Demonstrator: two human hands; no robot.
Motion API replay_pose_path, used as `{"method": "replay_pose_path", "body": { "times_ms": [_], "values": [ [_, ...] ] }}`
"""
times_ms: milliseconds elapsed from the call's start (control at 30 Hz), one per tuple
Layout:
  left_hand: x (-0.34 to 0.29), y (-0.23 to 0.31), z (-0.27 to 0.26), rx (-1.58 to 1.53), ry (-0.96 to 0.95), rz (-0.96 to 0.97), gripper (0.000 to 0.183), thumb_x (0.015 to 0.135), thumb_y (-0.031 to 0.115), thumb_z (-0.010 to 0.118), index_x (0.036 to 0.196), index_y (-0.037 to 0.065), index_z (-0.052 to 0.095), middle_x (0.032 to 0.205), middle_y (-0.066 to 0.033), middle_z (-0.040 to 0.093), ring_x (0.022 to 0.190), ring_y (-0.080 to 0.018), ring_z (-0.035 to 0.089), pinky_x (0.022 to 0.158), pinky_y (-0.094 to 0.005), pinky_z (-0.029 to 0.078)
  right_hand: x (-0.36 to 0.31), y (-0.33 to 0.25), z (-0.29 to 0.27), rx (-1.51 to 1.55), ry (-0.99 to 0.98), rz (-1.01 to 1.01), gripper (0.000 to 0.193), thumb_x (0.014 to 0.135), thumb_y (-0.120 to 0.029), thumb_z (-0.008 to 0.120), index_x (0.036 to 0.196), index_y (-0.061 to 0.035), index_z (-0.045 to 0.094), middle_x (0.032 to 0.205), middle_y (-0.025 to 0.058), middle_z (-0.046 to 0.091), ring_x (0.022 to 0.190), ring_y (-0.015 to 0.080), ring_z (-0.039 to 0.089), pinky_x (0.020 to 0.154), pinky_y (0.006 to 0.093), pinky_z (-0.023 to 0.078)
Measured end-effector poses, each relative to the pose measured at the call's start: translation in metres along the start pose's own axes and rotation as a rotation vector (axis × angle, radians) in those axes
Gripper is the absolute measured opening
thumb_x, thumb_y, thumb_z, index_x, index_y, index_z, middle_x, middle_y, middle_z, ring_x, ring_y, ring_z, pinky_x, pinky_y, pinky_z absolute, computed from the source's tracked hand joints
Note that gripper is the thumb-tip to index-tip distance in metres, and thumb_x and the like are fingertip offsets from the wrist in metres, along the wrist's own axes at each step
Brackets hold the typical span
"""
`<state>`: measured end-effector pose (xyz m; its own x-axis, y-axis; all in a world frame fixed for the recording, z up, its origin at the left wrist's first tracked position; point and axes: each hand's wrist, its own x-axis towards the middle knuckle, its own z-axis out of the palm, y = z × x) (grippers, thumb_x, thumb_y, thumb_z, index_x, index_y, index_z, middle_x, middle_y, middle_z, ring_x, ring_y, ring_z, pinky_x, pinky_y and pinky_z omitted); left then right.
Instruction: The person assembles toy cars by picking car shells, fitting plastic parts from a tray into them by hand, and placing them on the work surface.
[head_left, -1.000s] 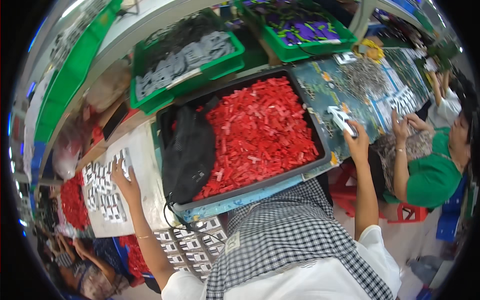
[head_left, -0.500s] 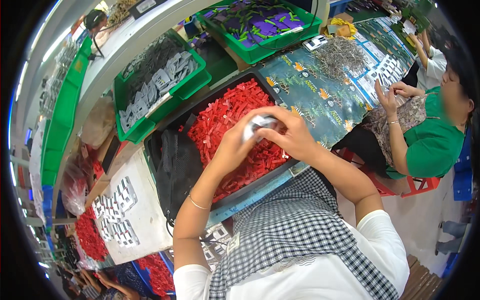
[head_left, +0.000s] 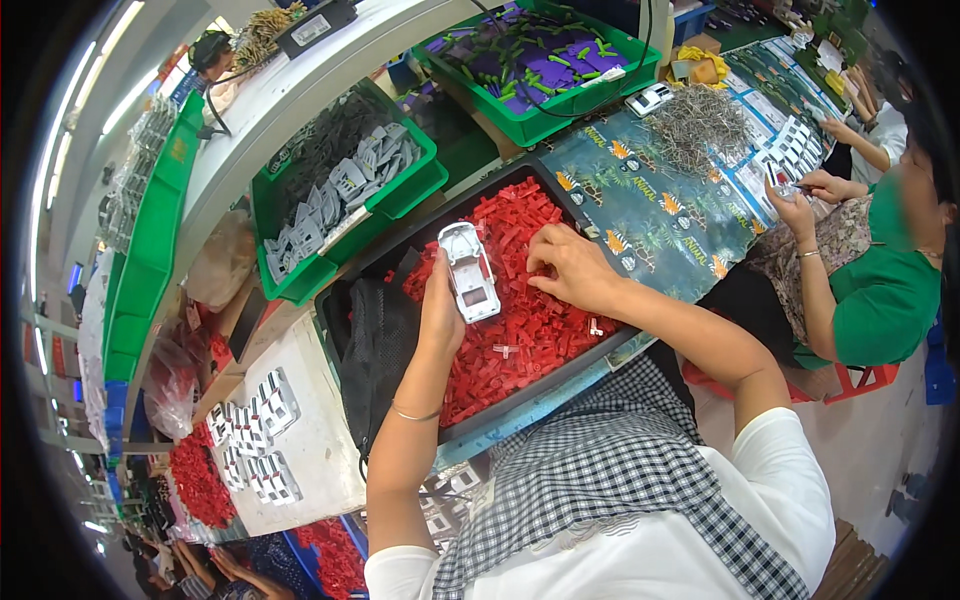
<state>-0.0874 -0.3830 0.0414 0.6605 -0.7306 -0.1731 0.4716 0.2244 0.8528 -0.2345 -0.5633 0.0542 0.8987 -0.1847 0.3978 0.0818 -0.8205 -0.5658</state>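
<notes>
My left hand (head_left: 440,308) is closed along one side of a white toy car body (head_left: 466,262), holding it above a black tray (head_left: 470,432). The underside or inside of the car is not clear from this angle. Small red plastic pieces (head_left: 520,345) are heaped in that tray. Over the right part of the heap is my right hand (head_left: 572,268), its fingers bent and their tips down at the red pieces. Whatever is between those fingertips is hidden.
A black mesh bag (head_left: 380,335) lies over the tray's left side. Green bins of grey parts (head_left: 335,195) and purple and green parts (head_left: 560,70) stand beyond. White car bodies (head_left: 250,425) sit in rows at left. At right, a co-worker (head_left: 850,250) handles a part beside metal pins (head_left: 697,125).
Both hands were together around the white car body. They have parted: my left hand keeps the car, and my right hand has dropped to the red pieces. The view has shifted slightly.
</notes>
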Motion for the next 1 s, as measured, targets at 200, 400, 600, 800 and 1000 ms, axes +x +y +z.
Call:
{"method": "replay_pose_path", "body": {
  "times_ms": [200, 400, 600, 800, 1000],
  "values": [
    [-0.011, 0.005, 0.016, 0.106, 0.071, -0.036, 0.046, 0.106, 0.042, 0.039, 0.126, 0.005, 0.056, 0.113, -0.0086, 0.065, 0.097, -0.0179, 0.065, 0.083, -0.0354, 0.057, 0.039, -0.041, 0.008, 0.132, 0.162, -0.214, 0.016, 0.072, -0.009, 0.077, 0.083, -0.0098, 0.064, 0.092, 0.0043, 0.058, 0.091, 0.0245, 0.06, 0.072, 0.0358, 0.053],
    [-0.015, 0.004, 0.021, 0.128, 0.056, 0.026, 0.045, 0.107, 0.041, 0.039, 0.127, 0.004, 0.056, 0.113, -0.005, 0.063, 0.102, -0.014, 0.061, 0.09, -0.0319, 0.052, 0.041, -0.031, 0.052, -0.213, 0.278, -0.372, 0.007, 0.072, -0.009, 0.069, 0.076, -0.006, 0.064, 0.08, 0.0053, 0.053, 0.081, 0.0231, 0.056, 0.061, 0.0344, 0.049],
    [-0.017, 0.004, 0.022, 0.099, 0.072, -0.01, 0.043, 0.108, 0.036, 0.039, 0.129, 0.003, 0.055, 0.12, -0.0077, 0.062, 0.107, -0.0165, 0.061, 0.093, -0.0337, 0.05, 0.036, -0.028, 0.051, -0.178, 0.248, -0.373, 0.008, 0.072, -0.01, 0.07, 0.076, -0.0058, 0.065, 0.088, 0.0042, 0.058, 0.085, 0.0231, 0.056, 0.068, 0.0352, 0.047],
    [-0.02, 0.006, 0.03, 0.067, 0.064, 0.008, 0.042, 0.108, 0.035, 0.039, 0.129, 0.002, 0.055, 0.121, -0.0083, 0.062, 0.108, -0.0175, 0.061, 0.095, -0.0344, 0.05, 0.042, -0.031, 0.043, -0.091, 0.346, -0.268, 0.012, 0.067, -0.007, 0.075, 0.074, -0.0077, 0.064, 0.093, 0.0031, 0.059, 0.089, 0.0244, 0.056, 0.072, 0.0369, 0.046],
    [-0.021, 0.007, 0.03, 0.122, 0.052, 0.022, 0.043, 0.108, 0.035, 0.039, 0.129, 0.001, 0.055, 0.12, -0.0093, 0.062, 0.108, -0.0175, 0.061, 0.094, -0.0349, 0.051, 0.042, -0.031, 0.043, -0.016, 0.365, -0.225, 0.014, 0.066, -0.006, 0.076, 0.073, -0.0091, 0.064, 0.093, 0.0019, 0.059, 0.09, 0.0234, 0.057, 0.072, 0.0366, 0.046]
  ]
}}
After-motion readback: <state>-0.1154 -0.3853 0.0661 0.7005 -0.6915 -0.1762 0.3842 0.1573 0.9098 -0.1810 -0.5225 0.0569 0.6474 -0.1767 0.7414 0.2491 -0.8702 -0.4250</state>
